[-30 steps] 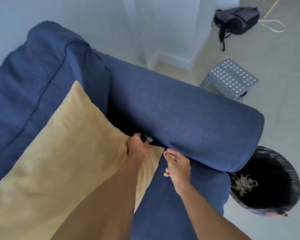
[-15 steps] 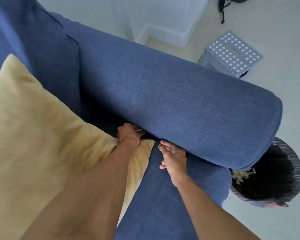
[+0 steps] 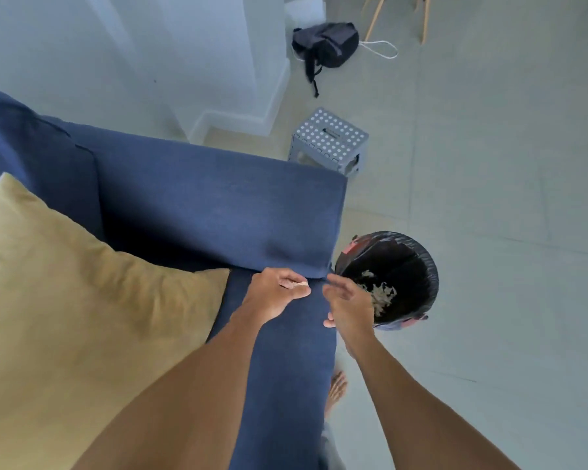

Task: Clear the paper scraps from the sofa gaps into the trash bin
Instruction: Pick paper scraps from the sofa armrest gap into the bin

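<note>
My left hand [image 3: 275, 292] hovers over the front of the blue sofa seat [image 3: 279, 361], fingers pinched on a small paper scrap [image 3: 299, 284]. My right hand [image 3: 348, 307] is just to its right at the seat's corner, fingers spread, holding nothing that I can see. Beside the sofa arm [image 3: 218, 205] stands the trash bin [image 3: 428, 266], lined with a black bag, with several pale paper scraps [image 3: 381, 295] inside. The gap between seat and arm lies in shadow behind my left hand.
A large yellow cushion [image 3: 65, 300] covers the seat's left side. On the tiled floor are a grey dotted step stool [image 3: 330, 140], a black backpack [image 3: 326, 44] and wooden chair legs [image 3: 421, 18]. My bare foot [image 3: 336, 390] stands by the sofa's front edge.
My left hand has come out of the gap by the cushion and moved right toward the bin, pinching a scrap. The right hand lifted off the seat. My view swung right.
</note>
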### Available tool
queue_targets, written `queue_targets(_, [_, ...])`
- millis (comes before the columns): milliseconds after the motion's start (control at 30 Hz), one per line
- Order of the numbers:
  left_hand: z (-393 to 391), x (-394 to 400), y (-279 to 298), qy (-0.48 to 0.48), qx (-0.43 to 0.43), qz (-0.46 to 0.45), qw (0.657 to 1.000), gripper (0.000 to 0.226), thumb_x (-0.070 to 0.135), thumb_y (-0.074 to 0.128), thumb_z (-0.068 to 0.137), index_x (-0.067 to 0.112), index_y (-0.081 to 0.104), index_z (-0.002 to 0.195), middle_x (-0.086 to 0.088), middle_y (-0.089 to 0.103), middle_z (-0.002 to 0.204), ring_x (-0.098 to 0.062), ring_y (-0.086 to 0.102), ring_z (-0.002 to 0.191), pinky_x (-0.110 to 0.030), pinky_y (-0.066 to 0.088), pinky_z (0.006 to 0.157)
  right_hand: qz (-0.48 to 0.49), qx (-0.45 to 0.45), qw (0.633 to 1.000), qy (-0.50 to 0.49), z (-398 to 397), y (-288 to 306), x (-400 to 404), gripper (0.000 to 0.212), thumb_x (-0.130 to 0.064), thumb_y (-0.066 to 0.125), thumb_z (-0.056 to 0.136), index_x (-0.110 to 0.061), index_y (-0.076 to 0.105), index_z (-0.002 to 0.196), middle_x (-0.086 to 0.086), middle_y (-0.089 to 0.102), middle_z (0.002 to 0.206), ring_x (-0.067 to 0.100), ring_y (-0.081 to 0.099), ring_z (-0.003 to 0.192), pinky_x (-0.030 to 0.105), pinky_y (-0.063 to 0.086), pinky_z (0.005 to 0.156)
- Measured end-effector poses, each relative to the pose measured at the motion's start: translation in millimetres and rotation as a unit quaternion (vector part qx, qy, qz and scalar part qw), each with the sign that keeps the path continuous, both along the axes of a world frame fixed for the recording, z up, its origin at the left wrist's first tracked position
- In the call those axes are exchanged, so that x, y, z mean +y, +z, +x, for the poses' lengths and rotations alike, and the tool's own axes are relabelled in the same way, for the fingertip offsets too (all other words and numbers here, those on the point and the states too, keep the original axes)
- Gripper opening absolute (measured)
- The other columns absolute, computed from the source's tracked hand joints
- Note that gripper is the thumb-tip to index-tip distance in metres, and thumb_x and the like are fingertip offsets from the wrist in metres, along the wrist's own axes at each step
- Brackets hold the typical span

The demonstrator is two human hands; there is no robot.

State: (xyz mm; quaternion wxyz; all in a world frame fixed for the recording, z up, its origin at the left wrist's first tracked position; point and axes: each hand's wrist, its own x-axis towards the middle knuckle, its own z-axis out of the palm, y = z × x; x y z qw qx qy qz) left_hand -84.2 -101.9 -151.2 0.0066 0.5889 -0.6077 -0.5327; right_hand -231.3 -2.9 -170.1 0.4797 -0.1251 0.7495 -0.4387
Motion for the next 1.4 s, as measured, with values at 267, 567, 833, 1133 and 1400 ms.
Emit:
queue_targets(267, [-150.1,59.6,-19.6,-0.06,0.035,0.017,0.997,0.008,0.041,0.079,0.084,0.038,0.079,0.091,0.006,0.082,0.103,-0.01,0.074,0.099,-0.035,0.064,0.083,0.058,0.054,0.993,-0.093,-113.5,-4.3,73.5,0.025,-0.023,0.069,0.099,-0.027,0.078,0.122,0.004,0.079,0.106,0.019,0.067,0.073,0.024,0.061,0.051])
queue_targets(567, [-222.0,43.6,-68.9,-0.016,0.022,0.063,0.998,0.069,0.043,0.082,0.089,0.03,0.056,0.151,0.002,0.066,0.147,-0.022,0.06,0.137,-0.037,0.047,0.112,0.114,0.061,0.987,-0.096,-183.5,-28.9,57.3,0.029,-0.024,0.067,0.098,-0.029,0.077,0.125,0.01,0.08,0.107,0.021,0.072,0.078,0.022,0.06,0.052])
queue_targets(833, [-181.3,8.8,-47.4,0.037,0.019,0.087,0.995,0.066,0.035,0.08,0.092,0.026,0.054,0.153,-0.002,0.064,0.15,-0.02,0.06,0.138,-0.038,0.049,0.113,0.101,0.071,0.992,-0.001,-185.6,6.2,-10.6,0.028,-0.024,0.065,0.1,-0.032,0.075,0.125,0.004,0.077,0.099,0.02,0.071,0.074,0.021,0.059,0.05])
queue_targets(1133, [-76.7,58.3,63.5,0.142,0.026,0.029,0.989,0.047,0.047,0.075,0.094,0.029,0.067,0.137,0.011,0.075,0.127,0.002,0.064,0.101,-0.004,0.046,0.061,0.035,0.075,0.984,0.158,-112.9,91.1,-37.8,0.016,-0.025,0.065,0.098,-0.026,0.081,0.1,0.002,0.08,0.094,0.021,0.072,0.073,0.045,0.068,0.08])
queue_targets(1400, [71.9,156.4,179.1,0.427,0.025,-0.075,0.901,0.051,0.056,0.071,0.095,0.031,0.061,0.138,0.008,0.07,0.131,-0.013,0.066,0.12,-0.02,0.05,0.079,-0.067,0.044,0.93,0.358,10.4,201.9,-15.2,0.011,-0.034,0.067,0.1,-0.029,0.077,0.101,0.0,0.078,0.105,0.024,0.074,0.1,0.046,0.061,0.094])
